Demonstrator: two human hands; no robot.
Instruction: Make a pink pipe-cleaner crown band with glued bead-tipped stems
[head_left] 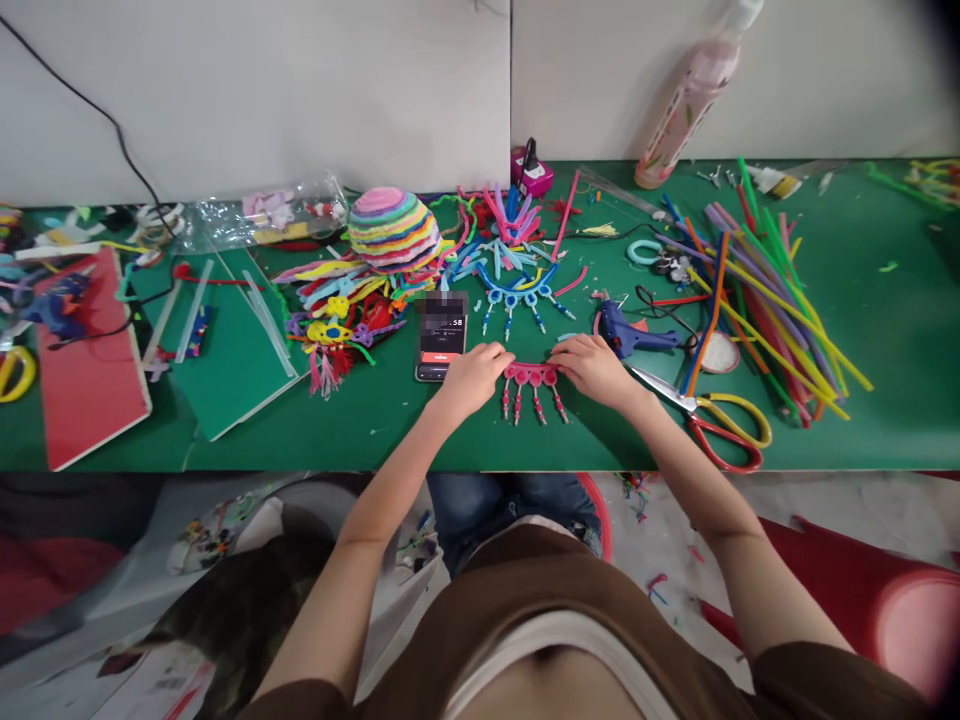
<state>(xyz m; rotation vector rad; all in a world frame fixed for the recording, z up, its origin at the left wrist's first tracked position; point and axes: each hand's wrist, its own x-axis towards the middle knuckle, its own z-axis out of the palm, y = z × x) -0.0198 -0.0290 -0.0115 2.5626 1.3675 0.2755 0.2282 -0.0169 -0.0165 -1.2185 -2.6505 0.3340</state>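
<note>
A pink pipe-cleaner piece with a row of loops and several beaded strands lies on the green table. My left hand pinches its left end, and my right hand pinches its right end. Just beyond it is a similar blue pipe-cleaner piece with beaded strands. A phone with a lit screen lies beside my left hand. To the right of my right hand are a blue glue gun and scissors with yellow and red handles.
A bundle of coloured pipe cleaners lies at the right, and a pink bottle stands by the wall. Left are a striped ball, a green board with glue sticks and a red board. The table's front edge runs before my lap.
</note>
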